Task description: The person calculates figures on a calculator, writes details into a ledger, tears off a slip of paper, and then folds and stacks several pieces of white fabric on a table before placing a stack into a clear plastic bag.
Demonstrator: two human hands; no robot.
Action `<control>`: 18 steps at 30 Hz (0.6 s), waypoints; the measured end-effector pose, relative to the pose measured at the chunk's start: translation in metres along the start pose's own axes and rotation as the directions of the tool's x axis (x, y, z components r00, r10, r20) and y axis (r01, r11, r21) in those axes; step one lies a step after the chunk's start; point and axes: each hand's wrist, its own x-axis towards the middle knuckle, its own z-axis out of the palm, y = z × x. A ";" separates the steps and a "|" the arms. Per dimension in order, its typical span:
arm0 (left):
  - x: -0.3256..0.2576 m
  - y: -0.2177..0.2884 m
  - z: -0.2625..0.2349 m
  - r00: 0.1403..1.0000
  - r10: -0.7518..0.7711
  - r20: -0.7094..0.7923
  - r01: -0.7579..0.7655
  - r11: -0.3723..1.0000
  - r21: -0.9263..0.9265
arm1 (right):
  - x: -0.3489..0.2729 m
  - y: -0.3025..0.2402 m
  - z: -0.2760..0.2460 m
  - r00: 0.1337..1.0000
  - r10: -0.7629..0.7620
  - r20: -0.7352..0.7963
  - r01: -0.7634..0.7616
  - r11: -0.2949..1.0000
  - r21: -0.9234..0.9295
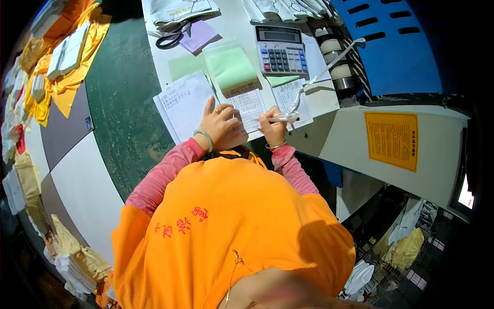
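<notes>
Notebook [180, 100]: handwritten, too small to read, by the surface's [231, 23] left edge.
Left hand [221, 123]: your grip spreads flat, nothing visibly held.
Form [246, 107]: near edge; you seem mid-entry, which calls for steady paper.
Right hand [272, 130]: your grip pinches the pen [280, 119].
Orange notice [392, 140]: printed, beyond the right edge.

A slotted blue cover [393, 62] stands near a yellow notice [392, 141].

open lane: bare table [234, 23] between purple paper [199, 36] and calculator [280, 50], running up between cloths [180, 11]. right side: cord [330, 65] slants from blue panel [391, 46] to pen [283, 118], barring sideways pass beside calculator. left: scissors [173, 36] near table edge, in way.
</notes>
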 end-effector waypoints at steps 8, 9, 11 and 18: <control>0.000 0.000 0.004 1.000 -0.005 -0.029 0.004 1.000 -0.013 | -0.011 0.006 0.003 0.982 -0.180 0.052 0.184 0.884 -0.430; 0.000 0.000 0.003 1.000 -0.005 -0.027 0.004 1.000 -0.013 | -0.012 0.008 0.003 0.986 -0.156 0.057 0.166 0.898 -0.408; 0.001 0.000 0.000 1.000 -0.013 0.022 0.013 1.000 -0.021 | -0.012 0.012 0.002 0.986 -0.153 0.066 0.167 0.904 -0.393; -0.001 -0.004 0.003 1.000 -0.014 0.002 0.014 1.000 -0.022 | -0.009 0.002 0.004 0.968 -0.230 0.098 0.249 0.839 -0.484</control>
